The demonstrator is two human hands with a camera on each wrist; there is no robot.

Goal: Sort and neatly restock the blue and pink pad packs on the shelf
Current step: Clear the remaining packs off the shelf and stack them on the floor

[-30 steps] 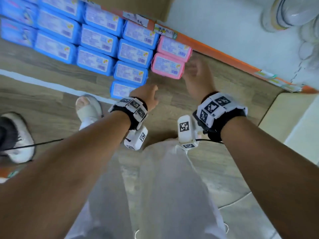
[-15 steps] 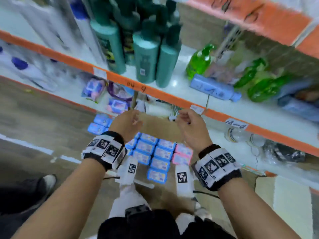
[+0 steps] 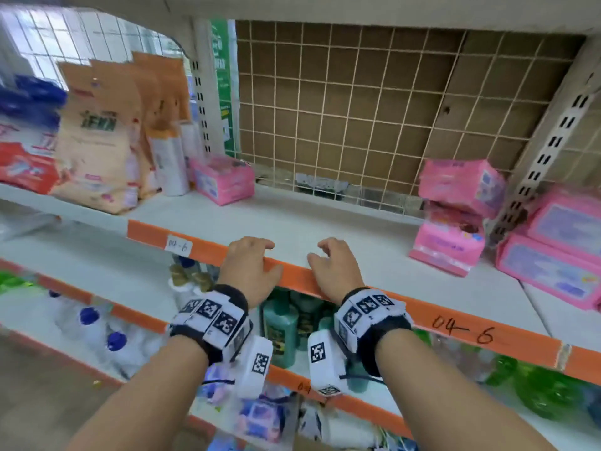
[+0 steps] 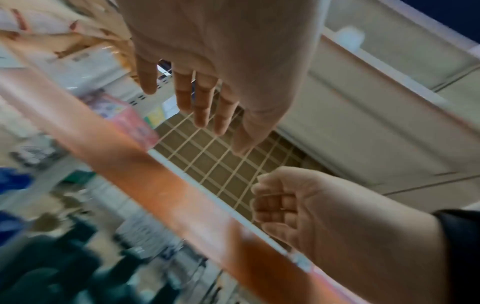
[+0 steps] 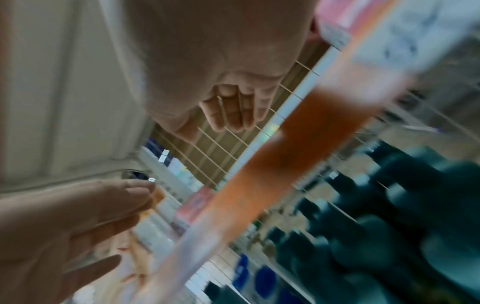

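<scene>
My left hand [image 3: 257, 247] and right hand [image 3: 325, 252] hover side by side over the orange front edge [image 3: 455, 323] of the white shelf [image 3: 325, 219] marked 04-6. Neither holds anything. In the left wrist view my left hand [image 4: 205, 115] has relaxed, nearly straight fingers. In the right wrist view my right hand [image 5: 233, 117] has loosely bent fingers. A pink pad pack [image 3: 224, 180] lies at the shelf's back left. A leaning stack of pink packs [image 3: 455, 216] stands at the right. No blue packs show on this shelf.
More pink packs [image 3: 553, 252] lie on the adjoining shelf at far right. Beige bags [image 3: 97, 141] and bottles stand to the left of the upright. A wire grid [image 3: 374, 102] backs the shelf. Green bottles [image 3: 279, 327] fill the shelf below.
The head view swung up from the blue and pink packs on the floor to the 04-6 shelf. Both hands rose, empty, from the floor packs to the shelf's front edge.
</scene>
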